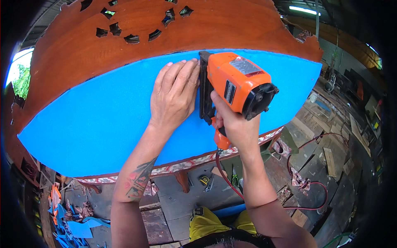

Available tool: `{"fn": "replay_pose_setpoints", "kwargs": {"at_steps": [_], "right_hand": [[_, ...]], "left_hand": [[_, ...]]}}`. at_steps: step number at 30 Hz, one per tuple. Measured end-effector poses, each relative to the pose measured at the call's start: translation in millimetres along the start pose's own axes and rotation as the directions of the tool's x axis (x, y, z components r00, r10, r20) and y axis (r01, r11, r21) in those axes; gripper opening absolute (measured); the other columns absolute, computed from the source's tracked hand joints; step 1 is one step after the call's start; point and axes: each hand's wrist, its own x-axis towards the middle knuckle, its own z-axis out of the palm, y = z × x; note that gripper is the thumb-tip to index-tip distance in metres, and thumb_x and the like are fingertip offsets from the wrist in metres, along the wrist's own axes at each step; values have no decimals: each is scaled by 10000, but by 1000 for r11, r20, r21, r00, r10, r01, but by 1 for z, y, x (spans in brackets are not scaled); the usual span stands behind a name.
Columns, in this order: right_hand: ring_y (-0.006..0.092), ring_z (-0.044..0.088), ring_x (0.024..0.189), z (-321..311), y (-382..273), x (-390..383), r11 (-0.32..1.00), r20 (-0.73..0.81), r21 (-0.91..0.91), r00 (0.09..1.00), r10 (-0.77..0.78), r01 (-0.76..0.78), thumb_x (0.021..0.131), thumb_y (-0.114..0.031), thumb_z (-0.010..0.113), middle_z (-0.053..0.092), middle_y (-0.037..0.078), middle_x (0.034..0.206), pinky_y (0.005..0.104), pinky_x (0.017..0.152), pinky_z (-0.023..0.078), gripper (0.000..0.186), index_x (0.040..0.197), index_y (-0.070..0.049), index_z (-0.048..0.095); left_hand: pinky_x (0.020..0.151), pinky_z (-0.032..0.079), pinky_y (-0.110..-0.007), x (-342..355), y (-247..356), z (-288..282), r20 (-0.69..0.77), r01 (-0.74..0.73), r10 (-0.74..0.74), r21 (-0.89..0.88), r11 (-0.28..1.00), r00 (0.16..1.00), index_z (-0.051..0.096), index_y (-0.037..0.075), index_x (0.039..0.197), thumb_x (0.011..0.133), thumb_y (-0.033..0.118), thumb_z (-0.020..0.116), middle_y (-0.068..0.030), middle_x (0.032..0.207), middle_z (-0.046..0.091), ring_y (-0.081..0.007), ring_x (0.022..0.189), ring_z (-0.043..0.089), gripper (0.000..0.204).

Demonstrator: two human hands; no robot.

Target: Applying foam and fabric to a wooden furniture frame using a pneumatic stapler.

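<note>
Below the cut-out wood (231, 31), blue foam (103, 111) was spread, its upper edge along the wood. Near that edge the gun (240, 78) was held, its handle gripped in the closed right hand (240, 128); the left hand (174, 91) was laid flat beside it, nothing grasped. Edge fastening was seemingly in hand; next, steady pressure and careful alignment were called for.

Look at the carved backrest (231, 27), its top lopped off by the view's upper edge! On the orange nail gun (231, 58), the label's (246, 65) print is too small to read. The right hand (242, 130) hides much of the grip, the red hose (226, 177) vanishes behind the right forearm (256, 177), and both arms run out of sight below.
</note>
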Motion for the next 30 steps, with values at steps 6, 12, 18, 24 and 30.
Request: {"fn": "replay_pose_setpoints", "kwargs": {"at_steps": [6, 12, 18, 24, 30], "right_hand": [[230, 707, 895, 2, -4, -16, 989, 16, -132, 997, -70, 72, 866, -28, 747, 726, 112, 986, 345, 802, 540, 169, 1025, 3, 698], [226, 695, 898, 17, -2, -18, 996, 9, 80, 999, -45, 44, 851, 16, 750, 719, 109, 1013, 346, 809, 540, 214, 1053, 17, 680], [172, 684, 878, 22, -6, -16, 990, -41, 142, 999, 16, -10, 867, 7, 747, 720, 93, 994, 328, 782, 534, 209, 1059, 35, 672], [172, 698, 877, 25, -4, -7, 993, -40, 115, 999, 24, -19, 868, -7, 747, 727, 97, 982, 322, 788, 539, 216, 1070, 32, 679], [209, 711, 922, 21, -3, -15, 998, -9, 59, 1000, 23, -23, 852, -5, 761, 730, 114, 1031, 343, 821, 542, 230, 1064, 37, 683]], "left_hand": [[1092, 435, -436, -5, -1, -8, -19, 39, -40, -61, 997, 999, 662, 47, 1258, 841, 98, 716, -37, 1306, 610, -219, 1209, 556, 424], [1108, 426, -441, -8, -9, -14, 14, 8, -7, -28, 1000, 1000, 664, 37, 1244, 809, 86, 724, -50, 1320, 610, -223, 1222, 553, 442], [1116, 416, -441, -9, -10, -14, 37, 17, -15, -57, 998, 999, 672, 34, 1233, 814, 90, 706, -44, 1334, 602, -220, 1233, 546, 424], [1112, 417, -429, -9, -12, -11, 41, 4, -3, -30, 1000, 999, 669, 33, 1242, 820, 100, 694, -35, 1351, 590, -213, 1244, 536, 428], [1115, 410, -430, -12, -13, -14, 32, 9, -7, -55, 998, 999, 661, 41, 1258, 830, 101, 702, -32, 1343, 594, -216, 1240, 538, 434]]}}
